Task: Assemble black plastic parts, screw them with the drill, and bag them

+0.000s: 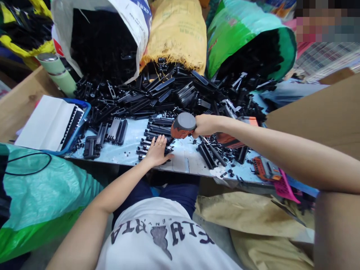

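Note:
My right hand (206, 125) is wrapped round the handle of an orange and grey cordless drill (182, 126), held over the far right end of a row of black plastic parts (157, 129). The drill's tip is hidden behind its body. Fingers spread, my left hand (157, 150) lies on the near parts of that row, with the thumb out to the right. The row lies side by side on the light blue table (131, 150). Right of the drill, longer black bars (209, 153) lie among small loose black pieces.
A heap of black parts (168, 92) spills from a white sack (143, 33), a yellow sack (177, 30) and a green sack (239, 26). At left are a blue basket (87, 112) and a pale green bottle (60, 75). An orange battery pack (266, 168) lies at the right edge.

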Action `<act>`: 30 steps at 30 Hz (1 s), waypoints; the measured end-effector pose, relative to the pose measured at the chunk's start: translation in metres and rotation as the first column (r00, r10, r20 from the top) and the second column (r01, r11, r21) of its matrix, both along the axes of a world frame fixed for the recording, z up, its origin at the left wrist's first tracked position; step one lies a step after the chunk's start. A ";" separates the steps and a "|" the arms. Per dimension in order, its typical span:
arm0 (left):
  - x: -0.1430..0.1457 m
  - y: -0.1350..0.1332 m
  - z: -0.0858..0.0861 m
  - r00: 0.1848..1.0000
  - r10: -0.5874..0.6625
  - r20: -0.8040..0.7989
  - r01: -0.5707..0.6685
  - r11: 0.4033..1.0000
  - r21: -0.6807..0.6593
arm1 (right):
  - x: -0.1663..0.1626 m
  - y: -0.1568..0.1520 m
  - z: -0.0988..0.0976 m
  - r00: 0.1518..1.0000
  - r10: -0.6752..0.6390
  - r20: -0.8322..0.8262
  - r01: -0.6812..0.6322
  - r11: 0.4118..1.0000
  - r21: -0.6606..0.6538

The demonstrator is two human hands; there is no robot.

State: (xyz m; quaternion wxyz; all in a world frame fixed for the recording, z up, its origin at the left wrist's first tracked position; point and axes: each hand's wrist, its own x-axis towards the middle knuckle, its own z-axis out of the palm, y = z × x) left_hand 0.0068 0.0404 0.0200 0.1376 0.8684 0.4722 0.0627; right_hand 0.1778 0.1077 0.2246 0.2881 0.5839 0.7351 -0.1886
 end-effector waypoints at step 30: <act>-0.016 -0.035 0.000 0.996 -0.075 -0.037 0.078 0.992 0.098 | -0.036 -0.069 0.007 0.981 0.181 0.069 -0.182 0.983 0.006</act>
